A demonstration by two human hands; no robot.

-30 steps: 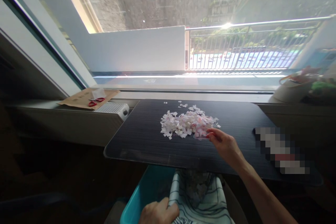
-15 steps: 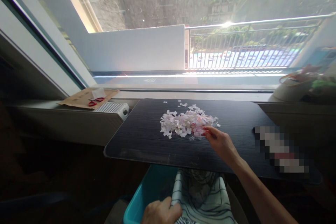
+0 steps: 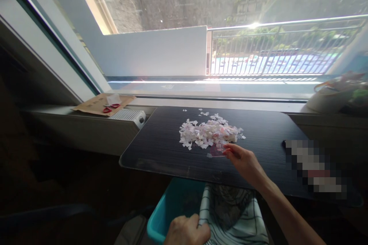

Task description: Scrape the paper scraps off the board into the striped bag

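Observation:
My right hand (image 3: 243, 157) reaches over the dark table with its fingertips pinched on a thin, see-through pinkish plastic piece (image 3: 217, 151). That piece lies against the near side of a spread pile of small white and pale pink paper scraps (image 3: 205, 132). Lower down, my left hand (image 3: 188, 231) is closed on the left edge of a pale cloth with dark stripes (image 3: 238, 222). Beside that hand and cloth, below the table's front edge, is a teal plastic bin (image 3: 161, 214). My left fingertips are hidden.
The dark table (image 3: 161, 164) stands under a large window. On the ledge at left lie red-handled scissors (image 3: 110, 108) on a brown paper envelope (image 3: 90, 106), beside a white radiator (image 3: 129, 116). A blurred-out object (image 3: 313, 166) is at the table's right. A pale rounded container (image 3: 322, 101) stands at far right.
My right hand and the pinkish plastic piece have drawn slightly towards me, to the near edge of the pile. My left hand keeps its hold on the striped cloth. The view has shifted a little.

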